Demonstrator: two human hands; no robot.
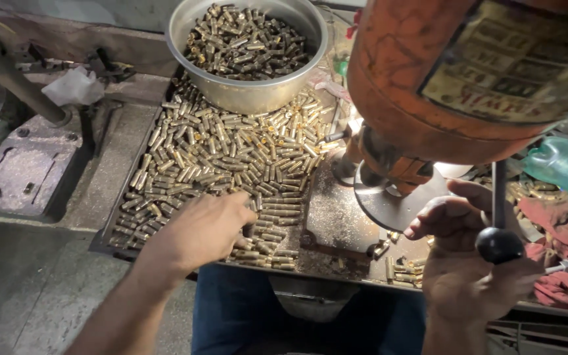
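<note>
Left hand (208, 227): palm down, fingers curled loosely and reaching into the loose brass pieces (231, 154) near the front edge of the tray (103, 240). The fingertips are hidden among the pieces, so whether any is pinched cannot be told.

Right hand (471, 253): raised at the right front of the bench (41, 263), fingers half curled and thumb out, clasping nothing visible. It sits just behind the black ball knob (499, 244) of a thin lever rod (498, 187); whether it touches the knob cannot be told.

Brass pieces: short cylindrical, several hundred, spread in a dense single layer over the dark metal tray, from under the bowl at the back to the front edge. A few strays lie on the tray's right front corner, near the right hand.

Metal bowl (248, 95): round, grey, heaped with the same pieces; stands at the back edge of the tray.

Machine: orange motor housing (428, 79) overhead at upper right; beneath it a spindle above a round metal plate (389, 207), lit brightly.

Red rag (563, 263): crumpled at the far right edge.

Green plastic bottle (567, 167): lying behind the rag.

White cloth (73, 85): back left, beside a dark cast machine base (24, 171).
</note>
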